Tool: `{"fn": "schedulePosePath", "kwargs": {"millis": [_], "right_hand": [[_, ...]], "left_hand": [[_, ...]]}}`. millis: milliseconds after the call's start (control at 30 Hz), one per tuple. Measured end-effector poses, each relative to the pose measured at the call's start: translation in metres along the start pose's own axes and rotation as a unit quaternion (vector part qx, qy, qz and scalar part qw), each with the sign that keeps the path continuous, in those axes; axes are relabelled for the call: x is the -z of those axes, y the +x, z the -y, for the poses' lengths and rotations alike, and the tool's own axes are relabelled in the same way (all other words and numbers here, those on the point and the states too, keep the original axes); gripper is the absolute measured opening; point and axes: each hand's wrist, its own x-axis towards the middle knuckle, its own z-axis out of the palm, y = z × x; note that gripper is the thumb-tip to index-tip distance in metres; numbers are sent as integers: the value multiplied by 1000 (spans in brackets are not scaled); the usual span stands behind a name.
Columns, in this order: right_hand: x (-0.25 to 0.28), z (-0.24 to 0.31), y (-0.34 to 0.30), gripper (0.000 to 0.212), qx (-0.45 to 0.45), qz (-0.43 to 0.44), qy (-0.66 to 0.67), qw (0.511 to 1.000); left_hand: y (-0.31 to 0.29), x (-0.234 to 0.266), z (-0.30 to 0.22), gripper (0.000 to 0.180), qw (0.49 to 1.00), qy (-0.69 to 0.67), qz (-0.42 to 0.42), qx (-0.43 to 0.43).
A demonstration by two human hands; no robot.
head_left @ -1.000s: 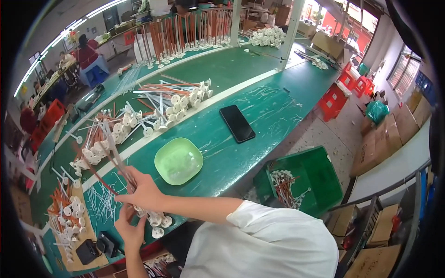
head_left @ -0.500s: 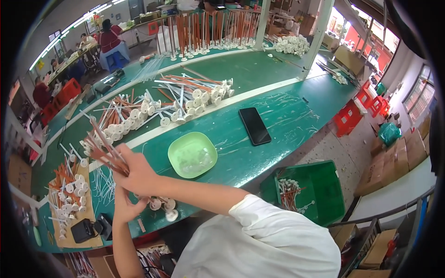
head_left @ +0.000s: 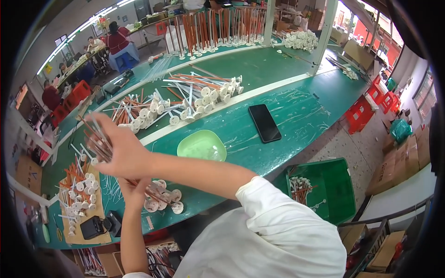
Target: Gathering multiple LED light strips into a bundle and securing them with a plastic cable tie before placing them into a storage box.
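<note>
My left hand (head_left: pixel 133 194) is closed around a bundle of thin brown and grey rods (head_left: pixel 98 142). White round discs (head_left: pixel 162 198) at the bundle's lower ends stick out to the right of that hand, low over the table edge. Higher up, my right hand (head_left: pixel 127 150) curls around the same rods, its thumb raised and its fingers slightly blurred. The rods' upper ends fan out past it to the upper left. Part of the bundle is hidden behind my right hand. Just right of my hands, a light-green bowl (head_left: pixel 201 144) holds small clear pieces.
A black phone (head_left: pixel 265 123) lies on the green table (head_left: pixel 296 104). Disc-ended rods (head_left: pixel 204 95) are heaped beyond a white strip, others (head_left: pixel 79 190) on cardboard at left, beside a black device (head_left: pixel 92 227). A green crate (head_left: pixel 331 204) stands below right. People sit at far left.
My right hand has loosened and shifted up-left along the rods. More white discs show beside my left hand. The whole view has shifted slightly, moving the scene right.
</note>
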Motion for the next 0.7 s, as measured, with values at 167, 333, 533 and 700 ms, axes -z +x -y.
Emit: {"fn": "schedulePosePath", "kwargs": {"millis": [167,333,533,700], "right_hand": [[3,11,45,86,185,-53,-182,964],[0,61,62,60,119,250,-463,842],[5,97,70,68,15,442,-493,749],[-6,112,77,77,25,426,-519,740]], "left_hand": [[27,-14,-50,15,996,-73,-39,-15],[35,-10,-75,15,994,-68,-58,-57],[33,-21,-98,14,990,-112,-81,-19],[35,-20,-104,15,997,-48,-7,-53]]}}
